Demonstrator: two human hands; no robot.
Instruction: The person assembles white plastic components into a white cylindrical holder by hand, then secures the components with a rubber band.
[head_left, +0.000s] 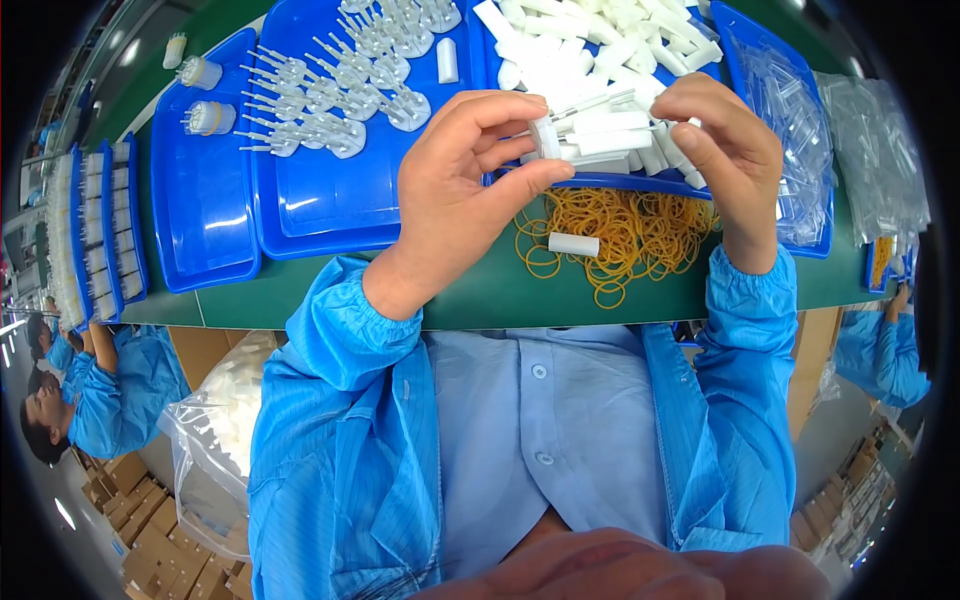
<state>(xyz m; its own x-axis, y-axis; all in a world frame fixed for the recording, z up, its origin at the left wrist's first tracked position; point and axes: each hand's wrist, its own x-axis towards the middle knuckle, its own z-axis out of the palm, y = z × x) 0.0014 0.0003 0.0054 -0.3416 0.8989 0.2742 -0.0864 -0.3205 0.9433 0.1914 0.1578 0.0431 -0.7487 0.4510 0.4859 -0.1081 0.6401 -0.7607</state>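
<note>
Part of the wearer's head (640, 575) fills the foreground, below both grips. The left grip (460, 175) is pinched around one white round base (545, 138), thumb below and fingers above, its rods and white tubes (612, 122) pointing rightward. The right grip (730, 145) curls beside the rod ends, thumb and forefinger slightly parted; whether it holds anything, I cannot tell. Four blue trays surround the grips on the green tabletop (460, 300): left of them, one with two bundles (209, 117) and one with over a dozen pronged bases (300, 100) plus one loose cylinder (447, 60); just beyond, one heaped with uncountable white cylinders (640, 30); rightward, one of clear pieces (780, 120). Beneath the grips, one cylinder (573, 245) lies on countless yellow rubber bands (650, 225).
</note>
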